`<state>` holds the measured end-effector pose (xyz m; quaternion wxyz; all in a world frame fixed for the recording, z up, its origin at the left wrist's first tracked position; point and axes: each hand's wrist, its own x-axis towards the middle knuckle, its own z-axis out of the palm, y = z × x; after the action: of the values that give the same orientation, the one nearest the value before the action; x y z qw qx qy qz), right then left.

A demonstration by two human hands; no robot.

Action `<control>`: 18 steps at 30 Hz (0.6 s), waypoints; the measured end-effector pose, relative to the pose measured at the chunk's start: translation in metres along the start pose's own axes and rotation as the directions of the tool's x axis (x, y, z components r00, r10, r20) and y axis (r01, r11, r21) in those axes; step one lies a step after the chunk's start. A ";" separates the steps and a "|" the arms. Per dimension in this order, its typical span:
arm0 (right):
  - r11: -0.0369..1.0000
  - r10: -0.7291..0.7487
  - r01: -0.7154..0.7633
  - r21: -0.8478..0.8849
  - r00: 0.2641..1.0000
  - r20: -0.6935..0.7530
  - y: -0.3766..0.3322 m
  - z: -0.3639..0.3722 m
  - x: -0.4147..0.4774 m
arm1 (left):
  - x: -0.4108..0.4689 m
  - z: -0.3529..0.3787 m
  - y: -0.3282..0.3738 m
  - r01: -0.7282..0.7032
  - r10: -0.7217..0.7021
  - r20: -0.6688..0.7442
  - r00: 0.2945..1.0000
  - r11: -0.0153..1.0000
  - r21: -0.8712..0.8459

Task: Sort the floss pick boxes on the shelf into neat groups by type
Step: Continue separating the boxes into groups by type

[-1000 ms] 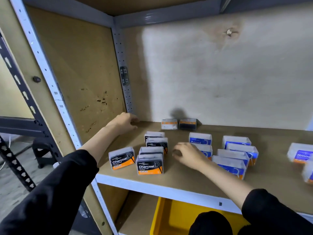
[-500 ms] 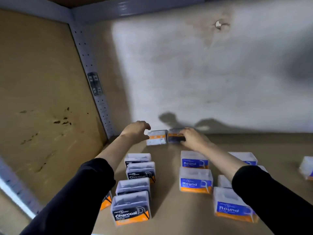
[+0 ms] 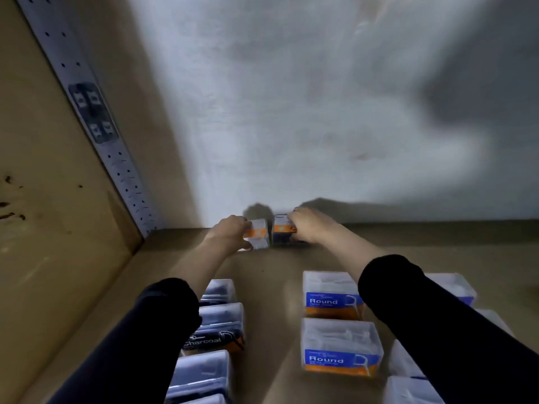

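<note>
Shelf (image 3: 277, 275): hands (image 3: 230, 231) grip two rear boxes (image 3: 258, 233).

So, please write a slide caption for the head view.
Both hands grip two boxes at the shelf's back wall: left hand, right hand.

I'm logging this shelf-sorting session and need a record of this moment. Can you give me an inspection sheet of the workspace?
Surface: tan wooden shelf board, bare between the rows.
Job's things: Charcoal boxes in a column at left; Round boxes in a column at right; white box and dark box at the back wall.
Clutter: nothing seen.
Hands: left hand grips the white box; right hand grips the dark box.
Cables: nothing seen.
Surroundings: white back wall; perforated metal upright; stained side panel.
</note>
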<state>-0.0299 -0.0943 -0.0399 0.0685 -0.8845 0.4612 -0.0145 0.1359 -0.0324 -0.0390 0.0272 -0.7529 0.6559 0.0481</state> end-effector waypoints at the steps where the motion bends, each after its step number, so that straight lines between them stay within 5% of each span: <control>1: 1.000 -0.005 0.005 0.009 1.000 0.006 0.002 0.003 0.003 | 0.002 0.001 -0.002 -0.003 0.003 -0.003 1.000 1.000 0.004; 9: 0.996 -0.093 0.091 0.020 0.992 0.090 0.012 -0.018 0.004 | 0.000 -0.014 -0.010 -0.062 0.065 0.027 0.998 0.994 -0.088; 18: 0.899 -0.054 -0.049 0.436 0.974 0.222 0.039 -0.037 -0.012 | -0.004 -0.027 -0.019 -0.058 0.090 0.100 0.991 0.956 -0.287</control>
<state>-0.0714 -0.1103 -0.0083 0.3185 -0.8426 0.4340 -0.0162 0.1549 -0.0291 -0.0123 -0.0460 -0.7200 0.6673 0.1850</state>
